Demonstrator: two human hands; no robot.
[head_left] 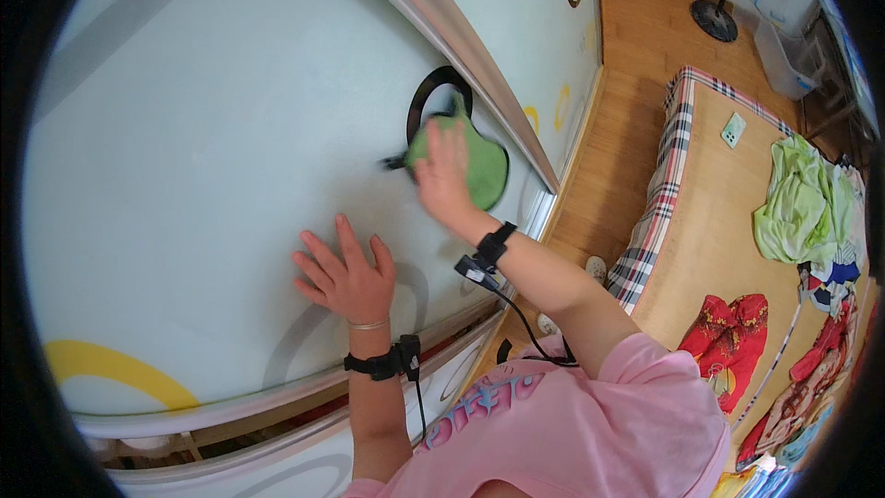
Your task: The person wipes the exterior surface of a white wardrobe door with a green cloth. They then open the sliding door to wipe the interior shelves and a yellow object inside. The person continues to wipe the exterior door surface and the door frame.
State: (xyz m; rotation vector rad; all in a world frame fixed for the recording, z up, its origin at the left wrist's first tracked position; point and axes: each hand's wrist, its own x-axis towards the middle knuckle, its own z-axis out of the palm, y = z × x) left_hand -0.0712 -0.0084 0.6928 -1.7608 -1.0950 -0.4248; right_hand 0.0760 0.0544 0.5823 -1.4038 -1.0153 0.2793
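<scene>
My right hand [446, 176] presses a green cloth [489, 169] with dark edging flat against the pale sliding wardrobe door [207, 187]. The cloth lies over the lower part of a printed black ring [417, 100], beside the door's metal frame [477, 48]. Lower and to the left, my left hand [350, 277] rests on the same door with its fingers spread, holding nothing. Both wrists wear black straps with small cabled devices. Slight blur covers the right hand and the cloth.
Behind on the right stands a bed [698, 187] with a plaid edge, bearing a phone [733, 130], a light green garment [802, 207] and red clothes [729, 339]. Farther off are a standing fan [715, 19] and a clear plastic bin [781, 62]. Cables hang from both wrists.
</scene>
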